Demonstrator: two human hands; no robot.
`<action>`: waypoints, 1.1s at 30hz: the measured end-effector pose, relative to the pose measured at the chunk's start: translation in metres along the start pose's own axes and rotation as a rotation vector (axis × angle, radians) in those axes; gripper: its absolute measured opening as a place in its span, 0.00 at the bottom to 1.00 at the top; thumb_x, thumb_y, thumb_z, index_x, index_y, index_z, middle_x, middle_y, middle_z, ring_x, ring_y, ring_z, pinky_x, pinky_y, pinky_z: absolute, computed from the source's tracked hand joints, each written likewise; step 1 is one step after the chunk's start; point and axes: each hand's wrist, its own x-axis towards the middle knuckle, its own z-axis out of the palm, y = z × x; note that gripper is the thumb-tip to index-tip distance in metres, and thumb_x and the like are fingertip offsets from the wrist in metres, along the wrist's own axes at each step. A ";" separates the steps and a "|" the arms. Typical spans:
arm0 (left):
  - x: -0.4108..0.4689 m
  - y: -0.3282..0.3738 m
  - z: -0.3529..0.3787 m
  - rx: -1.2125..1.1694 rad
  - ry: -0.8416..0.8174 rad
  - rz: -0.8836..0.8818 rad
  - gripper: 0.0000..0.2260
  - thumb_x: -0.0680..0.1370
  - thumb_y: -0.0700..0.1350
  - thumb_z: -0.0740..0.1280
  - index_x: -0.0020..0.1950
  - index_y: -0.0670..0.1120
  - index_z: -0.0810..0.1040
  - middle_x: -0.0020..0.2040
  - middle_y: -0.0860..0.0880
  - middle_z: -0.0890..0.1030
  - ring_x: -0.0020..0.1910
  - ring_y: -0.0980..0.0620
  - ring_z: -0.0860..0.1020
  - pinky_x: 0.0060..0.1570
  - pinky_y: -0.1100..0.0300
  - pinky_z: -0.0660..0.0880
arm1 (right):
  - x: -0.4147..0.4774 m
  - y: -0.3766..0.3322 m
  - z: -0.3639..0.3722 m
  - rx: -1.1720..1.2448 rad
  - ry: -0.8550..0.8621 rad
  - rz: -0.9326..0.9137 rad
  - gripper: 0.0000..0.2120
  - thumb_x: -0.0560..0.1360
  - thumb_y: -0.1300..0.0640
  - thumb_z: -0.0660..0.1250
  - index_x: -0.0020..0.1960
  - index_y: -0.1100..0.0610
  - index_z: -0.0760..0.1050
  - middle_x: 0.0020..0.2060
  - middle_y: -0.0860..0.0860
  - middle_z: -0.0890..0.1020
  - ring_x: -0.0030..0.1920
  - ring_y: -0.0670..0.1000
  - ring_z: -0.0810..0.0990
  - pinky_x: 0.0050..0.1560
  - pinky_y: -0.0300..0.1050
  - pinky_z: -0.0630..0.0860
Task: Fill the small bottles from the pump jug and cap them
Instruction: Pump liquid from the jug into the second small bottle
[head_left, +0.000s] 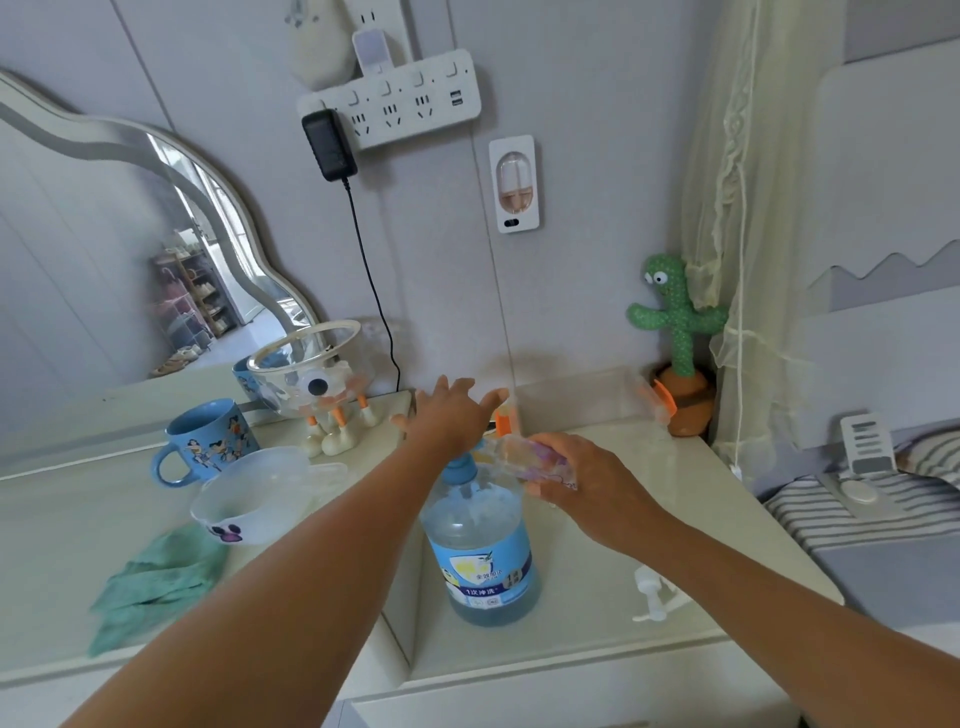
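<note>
The clear pump jug (480, 545), with a blue label and blue liquid low inside, stands on the cream cabinet top (597, 597). My left hand (452, 415) presses down flat on its blue pump head, fingers spread. My right hand (582, 483) grips a small clear bottle (519, 452) tilted on its side, its mouth at the pump spout. A second small clear bottle with an orange cap (504, 418) stands just behind the jug. Another orange-capped bottle (657, 400) lies near the back wall. A white pump cap (652, 592) lies on the top to the right of the jug.
To the left are a blue mug (208, 441), a white bowl (254, 499), a green cloth (156, 582) and a glass bowl on a toy stand (311, 374). A plush cactus (680, 332) sits in the back right corner by a curtain. A bed lies at right.
</note>
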 end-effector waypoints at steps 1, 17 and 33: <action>-0.001 0.000 -0.004 -0.051 0.006 -0.019 0.31 0.79 0.67 0.50 0.79 0.53 0.60 0.80 0.48 0.56 0.78 0.41 0.54 0.73 0.35 0.54 | 0.001 -0.003 -0.002 -0.009 0.001 -0.012 0.20 0.73 0.51 0.69 0.64 0.45 0.71 0.48 0.39 0.74 0.45 0.35 0.73 0.41 0.25 0.66; 0.005 -0.001 -0.005 0.013 0.016 0.004 0.30 0.81 0.65 0.48 0.79 0.53 0.59 0.78 0.45 0.60 0.76 0.39 0.59 0.73 0.38 0.57 | 0.004 -0.002 -0.004 0.027 0.026 -0.053 0.17 0.73 0.50 0.69 0.60 0.43 0.71 0.43 0.31 0.72 0.47 0.24 0.70 0.43 0.20 0.66; 0.003 0.001 -0.010 -0.062 0.018 -0.046 0.34 0.79 0.68 0.52 0.78 0.49 0.61 0.78 0.44 0.61 0.76 0.39 0.59 0.73 0.38 0.57 | 0.008 -0.008 -0.008 0.045 -0.044 0.010 0.18 0.73 0.52 0.69 0.62 0.45 0.71 0.46 0.34 0.73 0.42 0.25 0.72 0.39 0.21 0.66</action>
